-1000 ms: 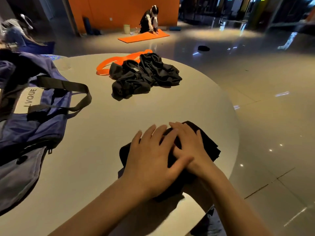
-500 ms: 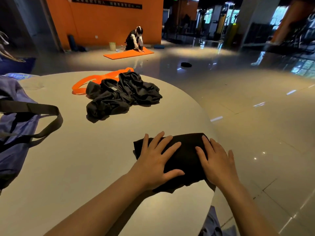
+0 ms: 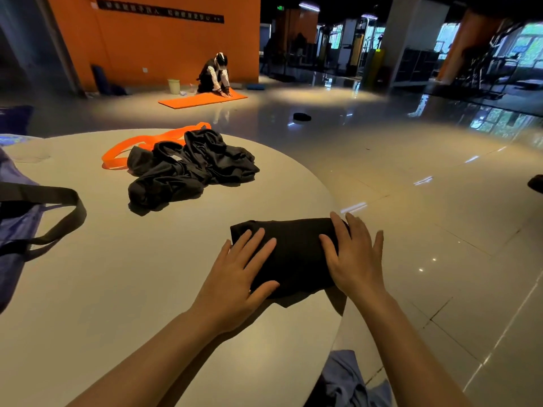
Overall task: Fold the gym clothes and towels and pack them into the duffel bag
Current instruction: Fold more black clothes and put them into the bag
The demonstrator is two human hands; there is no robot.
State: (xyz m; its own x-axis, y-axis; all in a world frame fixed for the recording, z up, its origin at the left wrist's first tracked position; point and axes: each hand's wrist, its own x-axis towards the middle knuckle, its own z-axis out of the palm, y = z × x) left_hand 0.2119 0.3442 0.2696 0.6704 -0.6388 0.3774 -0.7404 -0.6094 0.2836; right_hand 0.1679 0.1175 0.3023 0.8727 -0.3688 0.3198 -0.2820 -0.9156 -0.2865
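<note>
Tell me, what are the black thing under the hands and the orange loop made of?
The folded black garment looks like soft matte knit fabric: it creases and shows no shine. The orange loop looks like smooth stretchy rubber or woven band; it lies flat and curls limply, but the picture cannot settle which.

2 bare forearms rise from the bottom edge of the frame toward its centre, uncovered from the lower border up to the wrists, with no sleeve, watch, band or ring showing on them. The left hand (image 3: pixel 235 277) sits just left of centre and the right hand (image 3: pixel 357 259) just right of centre, each with 5 digits and short, unpainted nails. At the bottom edge, right of centre between the arms, a patch of crumpled grey-blue fabric (image 3: pixel 349 383) shows, seemingly clothing on the person's lower body, though its kind cannot be told.
</note>
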